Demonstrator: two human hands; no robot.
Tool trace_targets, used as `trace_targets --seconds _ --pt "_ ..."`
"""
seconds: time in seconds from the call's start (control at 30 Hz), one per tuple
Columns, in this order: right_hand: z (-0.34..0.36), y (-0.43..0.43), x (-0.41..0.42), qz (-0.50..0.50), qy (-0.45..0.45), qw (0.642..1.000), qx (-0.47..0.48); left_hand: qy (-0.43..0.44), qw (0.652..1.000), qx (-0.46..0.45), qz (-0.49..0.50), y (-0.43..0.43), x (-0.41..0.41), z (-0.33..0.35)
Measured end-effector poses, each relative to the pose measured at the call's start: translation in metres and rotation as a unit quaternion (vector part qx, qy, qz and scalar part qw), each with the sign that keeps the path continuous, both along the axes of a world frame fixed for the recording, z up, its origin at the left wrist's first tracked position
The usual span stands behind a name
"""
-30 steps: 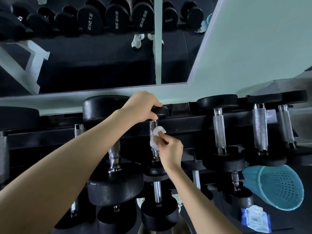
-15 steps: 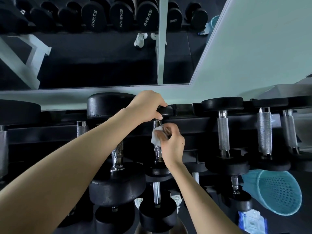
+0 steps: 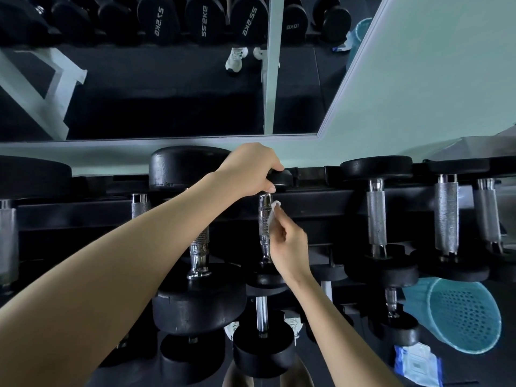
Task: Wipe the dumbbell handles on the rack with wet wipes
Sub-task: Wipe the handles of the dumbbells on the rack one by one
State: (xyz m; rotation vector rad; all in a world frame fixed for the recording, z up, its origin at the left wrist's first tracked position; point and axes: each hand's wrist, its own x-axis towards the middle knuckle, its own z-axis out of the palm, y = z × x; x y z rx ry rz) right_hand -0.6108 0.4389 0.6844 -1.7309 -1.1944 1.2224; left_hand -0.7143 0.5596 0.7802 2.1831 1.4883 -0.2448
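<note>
Slippage is the main risk: the right hand [image 3: 289,247] pinches the small wet wipe [image 3: 272,216] by one edge against the right side of the middle dumbbell's handle [image 3: 262,233] on the rack [image 3: 321,199], so it could drop or miss the handle's hidden side. The left hand [image 3: 248,169] curls over that dumbbell's far head [image 3: 282,176]; a loose hold there may let it roll

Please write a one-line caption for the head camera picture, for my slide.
The left hand grips a dumbbell by its end while the right hand pinches a wet wipe against its chrome handle.
</note>
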Motion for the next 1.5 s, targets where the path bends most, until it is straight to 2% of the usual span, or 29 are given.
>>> trace_targets --seconds 0.07,0.27,0.5,0.7,0.87,0.97,1.03,1.23,1.3,1.4,1.5 --pt "0.000 0.002 0.009 0.020 0.010 1.000 0.009 0.001 1.000 0.001 -0.003 0.000 0.001 0.001" --pt "-0.002 0.034 0.010 -0.054 0.117 0.991 -0.040 0.001 1.000 0.005 -0.007 0.000 0.000 0.003" --pt "-0.003 -0.011 0.028 0.058 0.035 0.998 -0.021 0.002 1.000 0.010 -0.013 0.001 0.001 0.000" --pt "-0.006 0.041 0.014 -0.011 0.026 1.000 -0.009 -0.001 1.000 0.011 -0.009 0.001 0.000 -0.001" --pt "-0.012 0.004 0.024 0.014 0.064 0.994 -0.084 -0.003 1.000 0.012 -0.003 0.002 0.000 -0.004" --pt "-0.009 -0.008 0.032 0.066 0.044 0.990 -0.119 -0.001 1.000 0.014 0.000 0.002 0.000 -0.005" --pt "-0.006 0.003 0.032 0.080 0.019 0.991 -0.108 0.001 1.000 0.012 0.001 0.001 0.001 -0.005" --pt "-0.005 0.051 0.015 -0.017 0.051 0.997 -0.053 0.003 1.000 0.021 0.008 0.000 0.000 -0.006" --pt "-0.001 0.037 0.014 -0.006 0.031 0.999 -0.043 -0.001 1.000 0.023 0.004 0.001 0.000 -0.007" --pt "0.000 -0.001 0.024 0.072 -0.064 0.995 -0.021 -0.006 1.000 0.023 0.002 0.002 0.000 -0.008" --pt "0.006 -0.013 0.033 0.124 -0.116 0.985 0.011 -0.010 1.000 0.026 0.001 0.000 -0.001 -0.007"
